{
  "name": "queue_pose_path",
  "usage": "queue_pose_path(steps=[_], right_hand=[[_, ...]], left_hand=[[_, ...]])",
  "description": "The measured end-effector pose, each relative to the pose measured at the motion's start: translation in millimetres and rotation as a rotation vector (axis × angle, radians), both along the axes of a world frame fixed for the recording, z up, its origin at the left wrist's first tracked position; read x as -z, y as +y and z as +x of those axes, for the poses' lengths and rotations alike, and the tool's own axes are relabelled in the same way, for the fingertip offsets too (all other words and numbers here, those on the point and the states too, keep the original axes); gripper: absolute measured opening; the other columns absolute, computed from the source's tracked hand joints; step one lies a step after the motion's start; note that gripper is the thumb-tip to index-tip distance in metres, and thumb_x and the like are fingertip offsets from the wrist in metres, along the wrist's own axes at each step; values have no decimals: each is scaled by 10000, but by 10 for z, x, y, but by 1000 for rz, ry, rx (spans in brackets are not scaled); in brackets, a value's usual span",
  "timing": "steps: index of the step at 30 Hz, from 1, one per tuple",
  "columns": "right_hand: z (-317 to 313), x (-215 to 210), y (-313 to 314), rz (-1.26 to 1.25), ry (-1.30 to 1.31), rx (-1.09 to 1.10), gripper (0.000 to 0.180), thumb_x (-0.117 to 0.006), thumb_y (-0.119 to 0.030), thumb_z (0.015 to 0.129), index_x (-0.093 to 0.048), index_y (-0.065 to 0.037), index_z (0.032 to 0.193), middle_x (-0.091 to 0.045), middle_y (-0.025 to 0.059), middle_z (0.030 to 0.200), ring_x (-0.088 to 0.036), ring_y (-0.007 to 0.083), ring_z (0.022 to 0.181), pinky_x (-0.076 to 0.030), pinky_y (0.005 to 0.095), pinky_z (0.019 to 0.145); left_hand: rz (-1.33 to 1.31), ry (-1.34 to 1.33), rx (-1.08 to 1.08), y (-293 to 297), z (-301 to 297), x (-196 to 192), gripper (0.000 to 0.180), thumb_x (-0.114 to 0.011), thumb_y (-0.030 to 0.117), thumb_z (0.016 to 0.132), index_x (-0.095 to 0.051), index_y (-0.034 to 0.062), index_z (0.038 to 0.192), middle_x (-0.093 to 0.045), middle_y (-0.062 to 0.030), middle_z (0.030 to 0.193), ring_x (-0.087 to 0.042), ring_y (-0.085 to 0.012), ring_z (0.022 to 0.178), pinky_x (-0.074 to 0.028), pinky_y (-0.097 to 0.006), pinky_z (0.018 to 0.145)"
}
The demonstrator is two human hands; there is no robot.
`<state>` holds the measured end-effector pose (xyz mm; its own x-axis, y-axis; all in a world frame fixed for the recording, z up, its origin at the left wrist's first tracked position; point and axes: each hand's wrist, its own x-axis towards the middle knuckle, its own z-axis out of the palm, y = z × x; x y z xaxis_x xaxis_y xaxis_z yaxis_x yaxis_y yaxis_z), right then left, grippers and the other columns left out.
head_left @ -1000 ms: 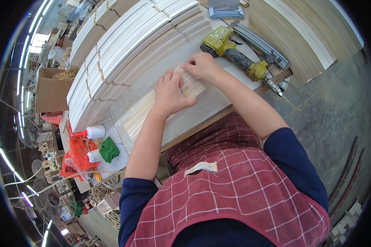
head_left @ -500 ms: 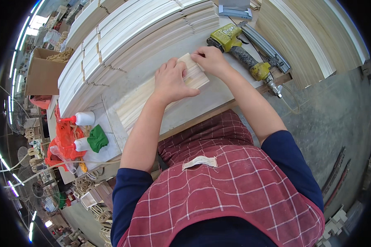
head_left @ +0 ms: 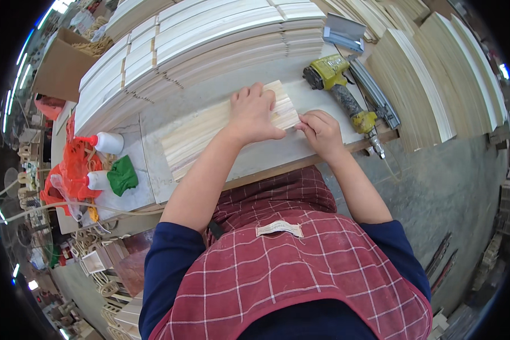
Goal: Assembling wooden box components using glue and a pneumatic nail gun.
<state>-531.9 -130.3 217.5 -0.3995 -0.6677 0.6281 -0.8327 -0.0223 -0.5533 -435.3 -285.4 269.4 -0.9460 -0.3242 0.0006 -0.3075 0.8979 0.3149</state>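
Pale wooden slats [head_left: 201, 133] lie side by side as a flat panel on the worktable. Across the right part of the panel rests my left hand [head_left: 254, 116], its fingers spread over the wood and its thumb stretched toward the near edge. My right hand [head_left: 322, 135] is at the panel's near right corner, thumb and fingertips pinched together against the end. Whatever may be between those fingertips is too small to make out. A yellow-green nail gun [head_left: 345, 93] with a dark grip lies beyond my right hand, touched by neither hand.
Tall stacks of white-edged boards [head_left: 209, 42] line the table's far side. More boards [head_left: 411, 85] stand at the right. At left are white bottles with red caps [head_left: 109, 143], a green cloth [head_left: 122, 175] and a red plastic bag [head_left: 73, 170]. A hose [head_left: 392, 170] hangs off the nail gun.
My right hand has moved from the panel's far right end toward me, to the near corner. My left hand stays spread on the panel. The whole view has shifted somewhat.
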Motion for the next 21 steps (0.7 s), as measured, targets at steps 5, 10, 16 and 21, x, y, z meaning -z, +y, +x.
queue_pose_path(steps=[5, 10, 16, 21], right_hand=[[39, 34, 10, 26, -101, -11, 147, -654, -62, 650, -594, -5, 772, -583, 116, 739, -557, 268, 685, -447, 329, 601], [-329, -236, 158, 253, -83, -60, 188, -659, -123, 680, -603, -2, 813, -593, 105, 807, -544, 265, 814, -431, 343, 712], [-725, -296, 40, 775, 56, 615, 603, -643, -182, 683, -371, -45, 1203, -560, 165, 939, -487, 295, 983, -369, 384, 878], [-940, -279, -132, 1012, -64, 627, 700, -549, -120, 656, -230, 15, 1264, -520, 246, 1052, -531, 340, 955, -420, 378, 828]], left_hand=[[3, 26, 1, 1, 37, 25, 465, -661, 341, 433, -527, 100, 809, -444, -122, 1000, -411, -296, 965, -284, -371, 845], [39, 32, -8, -20, 76, 25, 456, -652, 332, 431, -527, 106, 807, -440, -128, 1017, -392, -288, 984, -264, -361, 856], [57, 95, -14, -9, 99, 43, 445, -653, 328, 430, -533, 108, 798, -443, -126, 1029, -389, -282, 982, -265, -358, 855], [117, 72, -3, 1, 110, -3, 443, -660, 325, 443, -491, 100, 785, -425, -144, 1080, -370, -303, 1018, -241, -370, 887]])
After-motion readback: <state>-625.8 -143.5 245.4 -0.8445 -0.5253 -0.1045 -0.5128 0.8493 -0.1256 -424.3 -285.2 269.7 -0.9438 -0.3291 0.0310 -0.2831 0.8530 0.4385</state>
